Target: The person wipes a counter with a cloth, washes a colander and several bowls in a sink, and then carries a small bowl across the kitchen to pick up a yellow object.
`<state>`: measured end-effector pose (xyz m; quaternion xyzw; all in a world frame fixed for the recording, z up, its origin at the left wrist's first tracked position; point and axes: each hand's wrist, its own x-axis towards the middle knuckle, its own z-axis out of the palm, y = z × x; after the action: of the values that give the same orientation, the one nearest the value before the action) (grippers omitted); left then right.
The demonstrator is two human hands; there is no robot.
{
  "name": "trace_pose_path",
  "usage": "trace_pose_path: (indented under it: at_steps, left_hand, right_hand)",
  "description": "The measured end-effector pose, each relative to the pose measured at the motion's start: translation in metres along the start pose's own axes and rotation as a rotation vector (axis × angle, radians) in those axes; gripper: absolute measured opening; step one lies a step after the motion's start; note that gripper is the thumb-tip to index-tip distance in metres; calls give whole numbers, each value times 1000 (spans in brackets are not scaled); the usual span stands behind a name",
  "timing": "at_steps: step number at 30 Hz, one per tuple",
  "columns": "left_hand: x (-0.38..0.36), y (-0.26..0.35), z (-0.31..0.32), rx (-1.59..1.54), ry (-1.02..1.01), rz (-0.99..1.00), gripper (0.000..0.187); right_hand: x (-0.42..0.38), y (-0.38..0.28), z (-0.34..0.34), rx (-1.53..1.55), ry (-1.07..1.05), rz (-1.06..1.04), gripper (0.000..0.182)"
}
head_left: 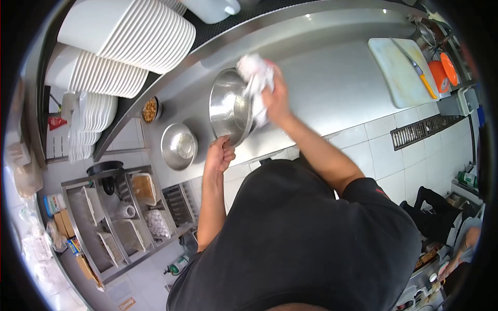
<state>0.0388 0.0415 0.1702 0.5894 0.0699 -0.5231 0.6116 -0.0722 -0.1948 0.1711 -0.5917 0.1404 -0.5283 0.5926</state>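
A large steel bowl (228,106) is tilted over the steel counter, its shiny inside showing. My left hand (220,154) grips its lower rim with curled fingers. On the bowl's right side, my right hand (275,98) holds a crumpled white cloth (255,75) against or just beside the rim; the cloth is slightly blurred. A smaller steel bowl (179,146) rests on the counter to the left of the large one. Beyond it stands a small container of brown pieces (150,110).
A white cutting board (397,78) with a yellow-handled knife (423,78) lies on the right of the steel counter (321,78). Stacked white dishes (127,31) fill the upper left shelf. Trays (132,233) sit at lower left. Part of another person (469,238) shows at lower right.
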Motion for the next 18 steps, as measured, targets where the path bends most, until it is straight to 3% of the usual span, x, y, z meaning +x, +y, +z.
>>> trace_pose_path:
  at_steps: [1, 5, 8, 10, 18]
  left_hand:
    - [-11, 0, -1, 86, 39, 56, 30]
    - [-35, 5, 11, 324, -22, 139, 22]
    - [-47, 12, 46, 335, 120, 233, 23]
    - [-33, 5, 50, 235, 226, 331, 26]
    - [24, -5, -31, 352, 231, 267, 39]
  right_hand:
    - [9, 4, -5, 225, 1, 116, 42]
    - [51, 5, -21, 698, -318, 1025, 35]
    - [22, -12, -8, 782, -230, 941, 41]
    - [-1, 40, -3, 654, -349, 1106, 45]
    - [-33, 49, -45, 585, -107, 1219, 45]
